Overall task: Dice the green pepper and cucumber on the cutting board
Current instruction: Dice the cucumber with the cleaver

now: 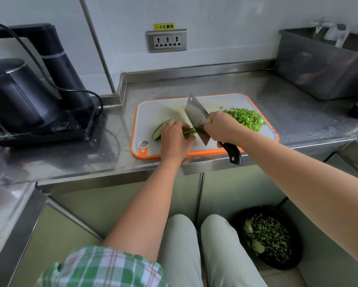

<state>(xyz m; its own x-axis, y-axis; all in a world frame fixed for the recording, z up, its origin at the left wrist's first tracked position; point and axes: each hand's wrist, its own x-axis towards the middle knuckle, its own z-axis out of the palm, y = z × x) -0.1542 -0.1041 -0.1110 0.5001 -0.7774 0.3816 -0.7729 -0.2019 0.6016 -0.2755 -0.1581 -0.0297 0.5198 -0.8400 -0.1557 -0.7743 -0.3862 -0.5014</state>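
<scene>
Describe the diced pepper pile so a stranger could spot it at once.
Find the orange-rimmed cutting board on the steel counter. At its far right corner, beyond the right hand, lies the diced pepper pile: small bright-green cubes, unlike the dark-skinned cucumber on the left.

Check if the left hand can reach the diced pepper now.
Probably not directly: the left hand holds the cucumber, and the cleaver and right hand stand between it and the pepper.

left grip [174,139] holds cucumber [159,130] | right grip [221,129] holds cleaver [194,112] | diced pepper [244,118] on cutting board [159,108]
</scene>
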